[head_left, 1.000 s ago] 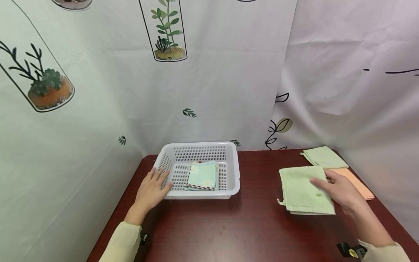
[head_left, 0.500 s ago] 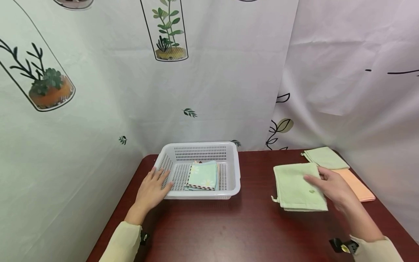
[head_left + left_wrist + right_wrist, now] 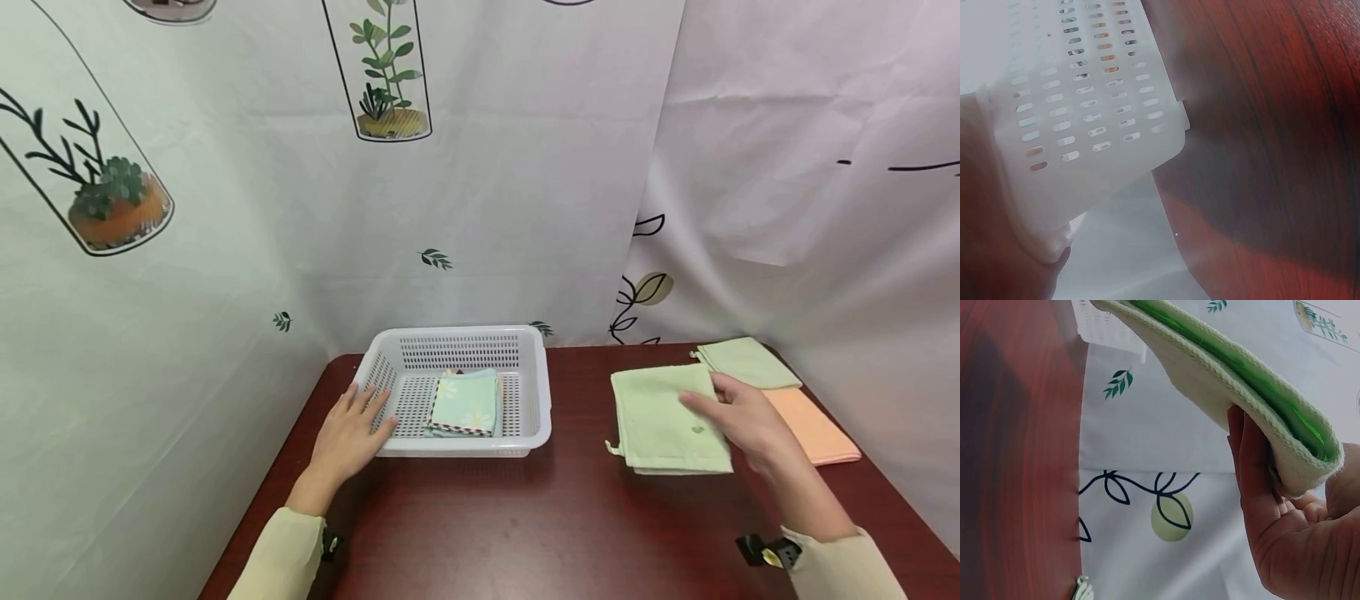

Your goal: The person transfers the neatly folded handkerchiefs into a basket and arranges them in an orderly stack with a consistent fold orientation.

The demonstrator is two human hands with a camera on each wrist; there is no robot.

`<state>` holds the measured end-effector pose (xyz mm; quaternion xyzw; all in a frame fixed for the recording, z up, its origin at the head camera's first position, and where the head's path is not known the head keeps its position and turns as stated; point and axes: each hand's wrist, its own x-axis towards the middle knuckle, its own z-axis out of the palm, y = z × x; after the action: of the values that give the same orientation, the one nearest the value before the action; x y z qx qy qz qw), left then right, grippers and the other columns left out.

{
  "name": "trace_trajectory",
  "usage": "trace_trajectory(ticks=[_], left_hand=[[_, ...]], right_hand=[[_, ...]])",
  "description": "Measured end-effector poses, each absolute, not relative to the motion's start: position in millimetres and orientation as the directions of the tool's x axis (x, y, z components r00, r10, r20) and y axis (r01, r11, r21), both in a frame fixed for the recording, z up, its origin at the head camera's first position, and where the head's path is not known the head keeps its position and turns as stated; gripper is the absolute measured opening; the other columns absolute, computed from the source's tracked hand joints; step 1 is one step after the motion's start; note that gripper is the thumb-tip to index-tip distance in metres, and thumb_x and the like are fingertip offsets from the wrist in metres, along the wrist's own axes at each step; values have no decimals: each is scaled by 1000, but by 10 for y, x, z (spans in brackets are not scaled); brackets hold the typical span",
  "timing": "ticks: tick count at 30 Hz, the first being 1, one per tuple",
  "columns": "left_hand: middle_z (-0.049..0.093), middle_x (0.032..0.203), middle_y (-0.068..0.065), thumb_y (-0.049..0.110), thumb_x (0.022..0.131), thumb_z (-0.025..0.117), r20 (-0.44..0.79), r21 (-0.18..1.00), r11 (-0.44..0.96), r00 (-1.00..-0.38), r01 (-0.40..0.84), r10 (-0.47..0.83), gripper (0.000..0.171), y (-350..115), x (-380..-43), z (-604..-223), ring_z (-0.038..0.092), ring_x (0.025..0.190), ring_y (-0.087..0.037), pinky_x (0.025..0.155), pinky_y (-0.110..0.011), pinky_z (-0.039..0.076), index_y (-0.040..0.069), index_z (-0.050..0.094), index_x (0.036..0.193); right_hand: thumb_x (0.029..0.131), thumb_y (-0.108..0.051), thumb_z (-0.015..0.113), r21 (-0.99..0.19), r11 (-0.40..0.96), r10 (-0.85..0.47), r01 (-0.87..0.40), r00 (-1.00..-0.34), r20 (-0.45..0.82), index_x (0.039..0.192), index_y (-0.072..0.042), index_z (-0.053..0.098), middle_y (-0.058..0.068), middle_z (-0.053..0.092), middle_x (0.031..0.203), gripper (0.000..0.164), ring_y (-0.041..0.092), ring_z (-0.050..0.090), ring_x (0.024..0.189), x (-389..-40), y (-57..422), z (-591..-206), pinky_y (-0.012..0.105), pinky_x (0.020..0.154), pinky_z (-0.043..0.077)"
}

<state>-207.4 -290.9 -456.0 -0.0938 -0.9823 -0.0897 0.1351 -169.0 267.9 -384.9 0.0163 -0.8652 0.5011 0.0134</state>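
My right hand (image 3: pixel 750 421) pinches a folded light green towel (image 3: pixel 660 417) by its right edge, thumb on top, and holds it above the table. In the right wrist view the folded towel (image 3: pixel 1241 381) shows its layers edge-on, with fingers beneath it. My left hand (image 3: pixel 347 442) rests with spread fingers on the left rim of a white perforated plastic basket (image 3: pixel 468 446). In the left wrist view the basket's wall (image 3: pixel 1085 131) fills the upper left. Inside the basket lies a small stack of folded cloths, the top one mint green with daisies (image 3: pixel 462 402).
At the table's back right corner another folded light green towel (image 3: pixel 750 362) lies next to a folded orange towel (image 3: pixel 810 425), overlapping it. The dark red wooden table (image 3: pixel 517 525) is bordered by printed fabric walls (image 3: pixel 510 208) behind and at the sides.
My right hand has carried the green towel leftward and slightly toward the back, nearer the basket. The left hand and the basket have stayed in place.
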Motion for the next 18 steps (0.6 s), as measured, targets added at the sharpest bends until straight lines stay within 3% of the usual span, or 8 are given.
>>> trace_trajectory(ticks=[10,18], left_hand=[[45,155,-21,44,99,56,289,151,966,-944,209,159,61,-2911,-2072,-4555,24,150,-46,120,-62,22,8,53,148],[44,155,-21,45,99,55,280,147,967,-947,207,160,62,-2910,-2075,-4548,23,150,-46,120,-62,22,9,51,149]], right_hand=[[99,-35,67,-923,386,-21,-1,-1000,-7,134,7,52,2,67,91,56,15,68,70,-1765,2577,-3808,35,64,60],[99,-35,67,-929,371,-12,-15,-1000,11,132,7,53,-1,69,89,55,15,69,69,-1811,2526,-3773,35,64,60]])
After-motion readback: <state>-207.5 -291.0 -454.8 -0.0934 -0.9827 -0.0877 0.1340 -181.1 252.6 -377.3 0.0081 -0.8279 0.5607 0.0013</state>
